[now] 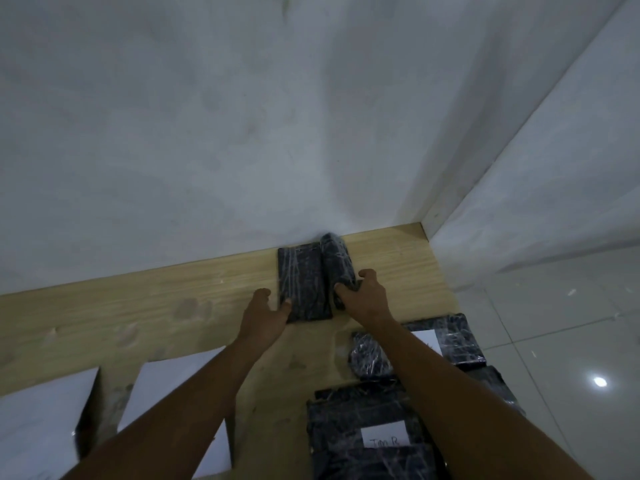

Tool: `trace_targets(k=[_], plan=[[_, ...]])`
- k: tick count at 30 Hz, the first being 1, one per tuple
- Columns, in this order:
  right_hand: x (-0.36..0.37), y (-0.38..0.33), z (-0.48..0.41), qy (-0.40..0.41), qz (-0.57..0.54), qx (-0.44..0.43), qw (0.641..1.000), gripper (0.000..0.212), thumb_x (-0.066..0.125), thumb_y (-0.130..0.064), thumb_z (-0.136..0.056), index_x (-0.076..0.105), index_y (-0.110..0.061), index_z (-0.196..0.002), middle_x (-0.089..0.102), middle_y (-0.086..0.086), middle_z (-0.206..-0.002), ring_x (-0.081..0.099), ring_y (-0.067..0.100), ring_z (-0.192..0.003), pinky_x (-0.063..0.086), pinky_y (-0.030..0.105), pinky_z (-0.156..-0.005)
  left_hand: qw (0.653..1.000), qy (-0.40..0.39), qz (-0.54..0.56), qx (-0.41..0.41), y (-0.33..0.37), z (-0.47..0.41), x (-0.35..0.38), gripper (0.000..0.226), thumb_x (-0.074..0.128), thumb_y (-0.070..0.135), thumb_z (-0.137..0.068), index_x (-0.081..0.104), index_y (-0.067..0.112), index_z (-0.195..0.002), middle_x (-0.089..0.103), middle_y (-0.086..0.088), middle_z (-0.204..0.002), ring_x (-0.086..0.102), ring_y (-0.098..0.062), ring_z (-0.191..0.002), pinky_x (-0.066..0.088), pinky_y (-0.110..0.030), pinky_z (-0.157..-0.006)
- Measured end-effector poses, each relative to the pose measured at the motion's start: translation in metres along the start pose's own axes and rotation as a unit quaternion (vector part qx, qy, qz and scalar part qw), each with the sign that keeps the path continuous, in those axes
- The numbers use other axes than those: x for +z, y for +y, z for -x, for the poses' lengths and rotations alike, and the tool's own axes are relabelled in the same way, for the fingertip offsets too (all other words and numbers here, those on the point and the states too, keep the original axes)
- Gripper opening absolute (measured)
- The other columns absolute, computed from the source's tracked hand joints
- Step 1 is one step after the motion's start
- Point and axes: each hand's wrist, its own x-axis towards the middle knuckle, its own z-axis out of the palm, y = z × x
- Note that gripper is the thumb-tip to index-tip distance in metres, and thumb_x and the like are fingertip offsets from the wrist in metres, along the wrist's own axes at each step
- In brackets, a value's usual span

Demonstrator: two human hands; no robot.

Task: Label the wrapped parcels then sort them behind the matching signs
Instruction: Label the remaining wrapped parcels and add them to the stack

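- Gripping the rounder black wrapped parcel (pixel 337 263) at the desk's (pixel 138 306) far edge, right hand (pixel 360 294) curled around its near end.
- Left hand (pixel 266 311) spread loosely, thumb tip touching the flat wrapped parcel (pixel 304 285) alongside.

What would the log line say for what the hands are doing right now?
left hand: touching flat black plastic-wrapped parcel | right hand: gripping rounded black wrapped parcel | place: light wooden table, by white wall
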Motion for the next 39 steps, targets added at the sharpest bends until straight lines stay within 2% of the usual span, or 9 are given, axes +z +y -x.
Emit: trace_targets(k=[5, 8, 14, 18, 22, 27, 30, 36, 39], plan=[[-0.003, -0.01, 0.035, -0.021, -0.039, -0.018, 0.999, 0.059, 0.067, -0.035, -0.088, 0.039, -0.007, -0.132, 0.055, 0.004, -0.105, 0.057, 0.017, -0.085, 0.048, 0.026, -0.068, 0.999, 0.005, 0.007, 0.032, -0.008, 0.019, -0.019, 0.054, 0.058, 0.034, -0.093, 0.038, 0.01, -0.138, 0.046, -0.009, -0.14, 0.049, -0.027, -0.123, 0.045, -0.036, -0.093], [0.006, -0.021, 0.071, -0.03, -0.058, -0.042, 0.997, 0.053, 0.068, -0.037, -0.087, 0.044, -0.013, -0.128, 0.056, 0.001, -0.109, 0.058, 0.008, -0.083, 0.045, 0.012, -0.058, 0.998, 0.003, 0.039, 0.049, -0.019, 0.04, -0.043, 0.047, 0.058, 0.031, -0.093, 0.042, 0.012, -0.133, 0.053, -0.005, -0.13, 0.057, -0.024, -0.107, 0.047, -0.034, -0.08], [0.04, -0.032, 0.138, -0.095, -0.071, -0.073, 0.99, 0.04, 0.066, -0.038, -0.087, 0.052, -0.017, -0.119, 0.061, 0.0, -0.113, 0.061, 0.018, -0.1, 0.053, 0.039, -0.086, 0.978, -0.015, 0.208, 0.02, -0.054, 0.086, -0.102, 0.039, 0.053, 0.029, -0.096, 0.043, 0.014, -0.131, 0.053, -0.008, -0.123, 0.062, -0.022, -0.097, 0.055, -0.047, -0.086], [0.077, -0.046, 0.193, -0.175, -0.097, -0.074, 0.977, 0.017, 0.058, -0.026, -0.094, 0.062, -0.01, -0.093, 0.06, 0.006, -0.081, 0.056, 0.019, -0.068, 0.046, 0.036, -0.066, 0.967, -0.026, 0.249, 0.046, -0.103, 0.124, -0.154, 0.043, 0.055, 0.036, -0.094, 0.045, 0.023, -0.134, 0.052, -0.004, -0.127, 0.061, -0.02, -0.107, 0.056, -0.038, -0.081], [0.129, -0.048, 0.243, -0.239, -0.104, -0.035, 0.965, 0.036, 0.049, -0.031, -0.098, 0.064, -0.011, -0.073, 0.06, 0.014, -0.072, 0.058, 0.019, -0.059, 0.044, 0.031, -0.058, 0.966, -0.05, 0.249, 0.054, -0.167, 0.167, -0.199, 0.024, 0.061, 0.037, -0.089, 0.064, 0.031, -0.112, 0.063, -0.004, -0.118, 0.065, -0.02, -0.104, 0.058, -0.042, -0.084], [0.203, -0.036, 0.308, -0.292, -0.115, 0.033, 0.949, 0.056, 0.041, -0.058, -0.094, 0.074, -0.013, -0.098, 0.073, 0.021, -0.086, 0.069, 0.033, -0.076, 0.049, 0.029, -0.054, 0.983, -0.019, 0.181, 0.024, -0.258, 0.214, -0.242, 0.033, 0.063, 0.051, -0.084, 0.068, 0.019, -0.092, 0.067, -0.017, -0.09, 0.067, -0.03, -0.083, 0.061, -0.039, -0.069], [0.241, -0.024, 0.336, -0.298, -0.132, 0.033, 0.945, 0.047, 0.052, -0.05, -0.092, 0.066, -0.009, -0.11, 0.072, 0.019, -0.092, 0.069, 0.033, -0.078, 0.049, 0.034, -0.059, 0.989, 0.007, 0.146, -0.004, -0.303, 0.231, -0.256, 0.045, 0.059, 0.059, -0.084, 0.064, 0.015, -0.089, 0.062, -0.013, -0.076, 0.063, -0.022, -0.069, 0.057, -0.031, -0.056], [0.303, -0.012, 0.369, -0.285, -0.056, 0.084, 0.953, 0.033, 0.05, -0.039, -0.098, 0.051, -0.013, -0.118, 0.058, 0.009, -0.112, 0.067, 0.027, -0.073, 0.052, 0.031, -0.061, 0.985, -0.045, 0.158, -0.047, -0.38, 0.25, -0.282, 0.042, 0.066, 0.041, -0.086, 0.055, 0.01, -0.113, 0.063, -0.01, -0.11, 0.067, -0.023, -0.092, 0.061, -0.036, -0.071], [0.326, -0.008, 0.381, -0.279, -0.001, 0.055, 0.959, 0.033, 0.051, -0.039, -0.097, 0.051, -0.015, -0.12, 0.055, 0.002, -0.112, 0.065, 0.021, -0.085, 0.057, 0.033, -0.065, 0.981, -0.063, 0.17, -0.061, -0.409, 0.257, -0.289, 0.04, 0.067, 0.035, -0.088, 0.052, 0.014, -0.118, 0.058, -0.009, -0.117, 0.064, -0.023, -0.098, 0.06, -0.034, -0.074]])
